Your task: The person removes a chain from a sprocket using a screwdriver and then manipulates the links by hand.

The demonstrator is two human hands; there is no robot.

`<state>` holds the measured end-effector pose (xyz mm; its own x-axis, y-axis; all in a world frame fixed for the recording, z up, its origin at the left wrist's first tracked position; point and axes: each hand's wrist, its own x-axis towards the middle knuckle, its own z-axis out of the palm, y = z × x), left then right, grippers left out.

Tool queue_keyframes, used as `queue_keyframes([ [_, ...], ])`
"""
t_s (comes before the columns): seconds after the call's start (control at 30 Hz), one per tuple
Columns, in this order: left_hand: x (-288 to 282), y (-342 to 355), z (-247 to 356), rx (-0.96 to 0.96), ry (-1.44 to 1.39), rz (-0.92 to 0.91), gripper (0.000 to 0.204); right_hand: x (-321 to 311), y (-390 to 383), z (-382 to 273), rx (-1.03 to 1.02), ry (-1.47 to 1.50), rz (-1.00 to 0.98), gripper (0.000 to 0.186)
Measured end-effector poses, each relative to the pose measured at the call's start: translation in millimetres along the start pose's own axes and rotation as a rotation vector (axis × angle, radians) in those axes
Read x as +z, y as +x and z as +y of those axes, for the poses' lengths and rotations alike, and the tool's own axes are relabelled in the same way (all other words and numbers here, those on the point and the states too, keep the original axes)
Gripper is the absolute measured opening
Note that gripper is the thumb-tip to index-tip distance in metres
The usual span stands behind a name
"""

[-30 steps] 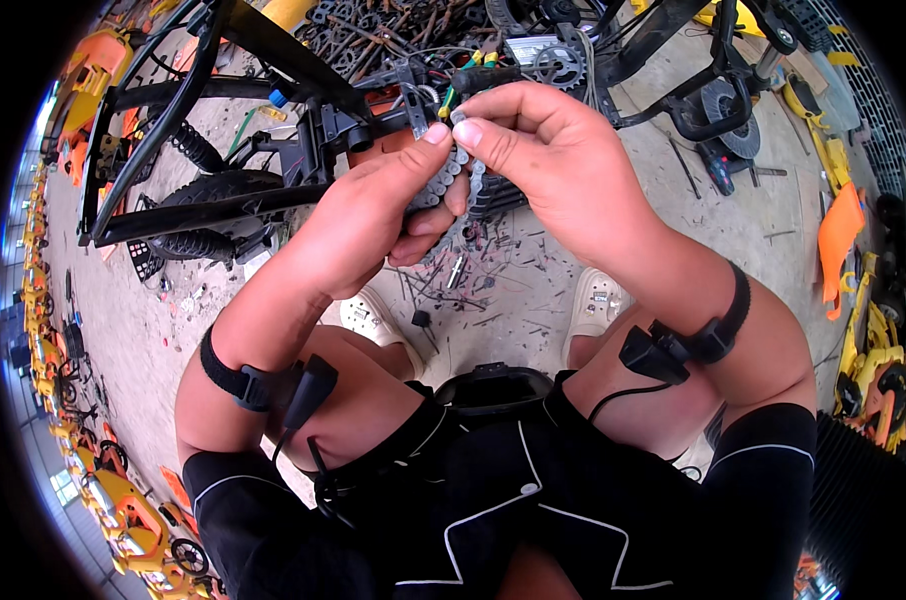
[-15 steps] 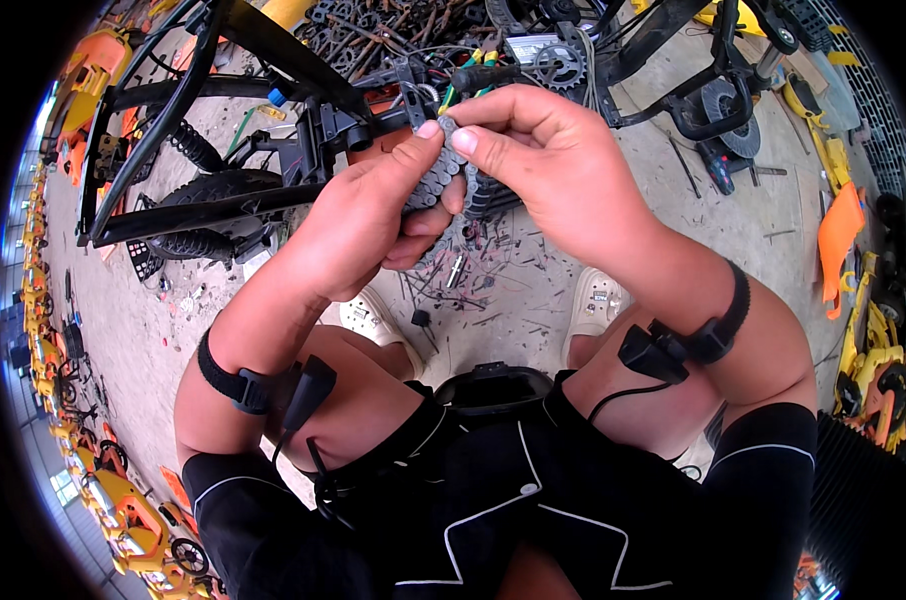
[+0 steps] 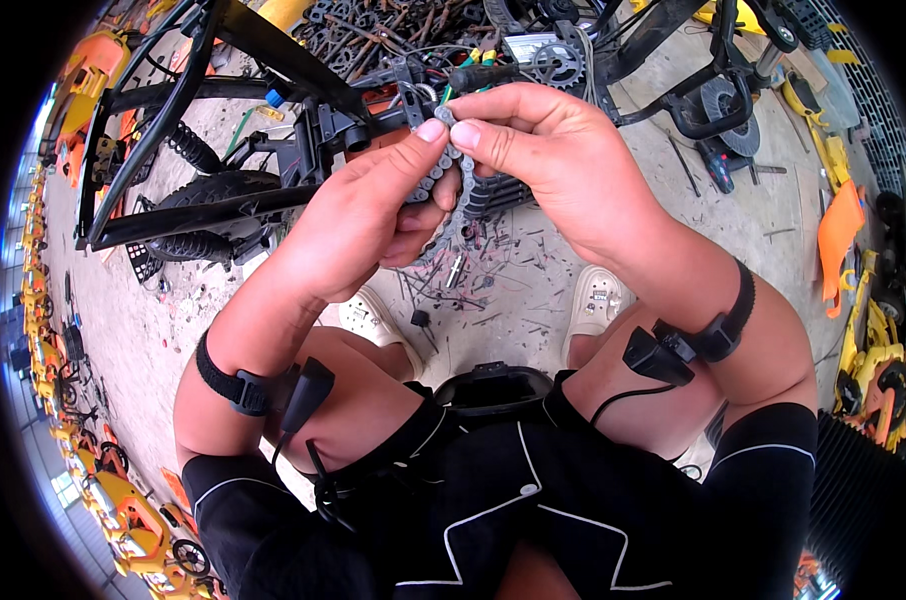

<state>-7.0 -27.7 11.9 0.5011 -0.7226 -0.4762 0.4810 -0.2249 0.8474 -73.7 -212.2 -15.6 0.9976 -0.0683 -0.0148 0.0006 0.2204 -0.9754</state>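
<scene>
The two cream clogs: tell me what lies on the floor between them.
In the head view, small dark scraps lie on the grey floor between the left clog and right clog, plus a small black block nearer the left.

Room rightward, frame by left hand
</scene>
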Motion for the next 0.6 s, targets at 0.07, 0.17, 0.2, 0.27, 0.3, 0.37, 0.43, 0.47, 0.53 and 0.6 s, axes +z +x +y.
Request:
queue_keyframes([
  [0.07,-0.5,1.0,-1.3,0.008,0.003,0.001,0.051,0.5,-0.4,0.4,-0.002,-0.004,0.01,0.023],
  [0.17,0.0,1.8,-1.9,0.029,0.003,0.002,0.049,2.1,0.1,-0.2,0.0,0.002,0.023,0.022],
  [0.2,0.4,2.0,-2.0,0.037,0.002,0.003,0.049,2.2,0.3,0.5,-0.003,0.007,0.025,0.022],
  [0.27,0.4,2.9,-2.3,0.03,-0.024,0.004,0.048,2.9,0.5,1.4,-0.017,0.006,0.036,0.021],
  [0.3,0.3,3.7,-2.9,0.026,-0.038,0.003,0.048,3.1,0.5,2.1,-0.027,-0.001,0.046,0.021],
  [0.37,1.2,5.2,-4.2,0.028,-0.036,0.018,0.047,1.7,0.7,3.7,-0.047,-0.015,0.054,0.021],
  [0.43,0.7,4.7,-4.0,0.03,-0.05,0.036,0.048,-1.8,1.6,4.7,-0.067,-0.026,0.046,0.021],
  [0.47,-0.8,4.4,-3.2,0.03,-0.066,0.044,0.048,-2.4,0.8,4.3,-0.068,-0.075,0.049,0.02],
  [0.53,-3.7,4.6,-2.9,0.034,-0.077,0.049,0.048,-2.9,-0.8,3.6,-0.069,-0.174,0.054,0.02],
  [0.6,-5.7,5.0,-3.6,0.041,-0.068,0.041,0.048,-1.8,-1.2,6.2,-0.13,-0.211,0.058,0.02],
])
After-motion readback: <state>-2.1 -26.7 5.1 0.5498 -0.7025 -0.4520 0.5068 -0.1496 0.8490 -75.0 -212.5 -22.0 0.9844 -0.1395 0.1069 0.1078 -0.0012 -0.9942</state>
